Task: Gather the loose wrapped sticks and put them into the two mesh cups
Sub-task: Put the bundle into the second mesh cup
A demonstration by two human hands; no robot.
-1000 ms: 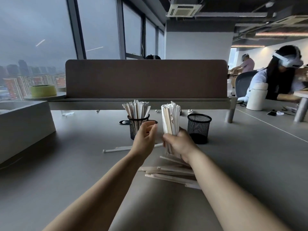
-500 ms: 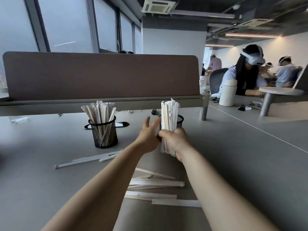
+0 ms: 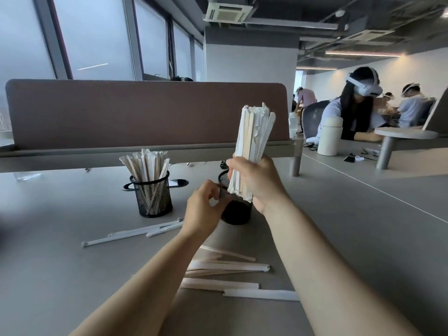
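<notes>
Right hand point(image 3: 257, 183) clutching stick bundle point(image 3: 254, 134), left hand point(image 3: 203, 209) pinching rim of half-hidden mesh cup point(image 3: 236, 214)

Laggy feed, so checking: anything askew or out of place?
Yes: wrapped sticks lie scattered flat on the table, some beside the full cup, more near the other cup. The right hand's bundle has ragged wrapper ends.

Both bare forearms reach forward from the lower edge and draw together toward the middle. The right forearm point(image 3: 315, 263) climbs higher, and the right grip point(image 3: 257, 185) is wrapped round the lower part of a bundle of wrapped sticks point(image 3: 254, 132), holding it nearly upright. The left forearm point(image 3: 150, 282) lies lower. The left grip point(image 3: 203, 212) sits just beside and below the right one, back of the hand to the camera, fingers curled, thumb and forefinger pinching the rim of a mesh cup point(image 3: 238, 214).
</notes>
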